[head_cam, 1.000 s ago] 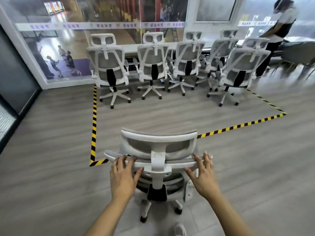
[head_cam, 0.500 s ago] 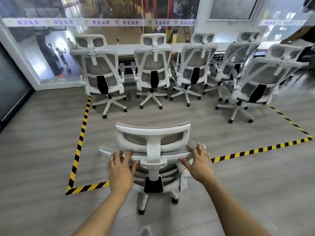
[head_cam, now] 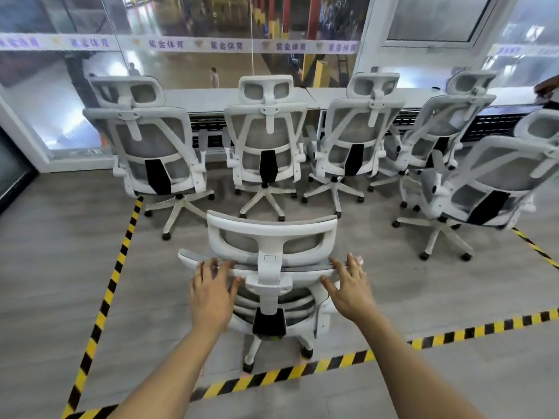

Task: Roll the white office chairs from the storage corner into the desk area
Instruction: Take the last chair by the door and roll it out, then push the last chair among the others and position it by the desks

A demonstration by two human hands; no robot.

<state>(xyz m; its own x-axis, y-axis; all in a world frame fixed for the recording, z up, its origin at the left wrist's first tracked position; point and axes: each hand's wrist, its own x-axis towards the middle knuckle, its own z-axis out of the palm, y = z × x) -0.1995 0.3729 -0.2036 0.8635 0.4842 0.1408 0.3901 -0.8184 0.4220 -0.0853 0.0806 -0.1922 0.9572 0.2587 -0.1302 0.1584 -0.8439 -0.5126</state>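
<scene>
A white office chair (head_cam: 272,234) with grey mesh stands right in front of me, its back toward me. My left hand (head_cam: 211,291) lies on the left of the backrest's top edge, fingers curled over it. My right hand (head_cam: 351,288) holds the same edge on the right. The chair's wheeled base (head_cam: 305,352) sits just inside the yellow-black floor tape (head_cam: 332,362). Beyond it, several matching white chairs are parked at a long white desk (head_cam: 205,99), the nearest ones at the left (head_cam: 151,146) and middle (head_cam: 266,137).
Striped tape (head_cam: 102,303) marks the left side of the zone and another strip (head_cam: 535,249) runs at the right. One chair (head_cam: 490,182) stands angled at the right, closer than the row. A glass wall backs the desk. Another person's hand (head_cam: 547,89) shows at the far right.
The chair under my hands has rolled forward over the front tape line into the marked zone, and the row of chairs is now much closer. Both hands stayed on the backrest.
</scene>
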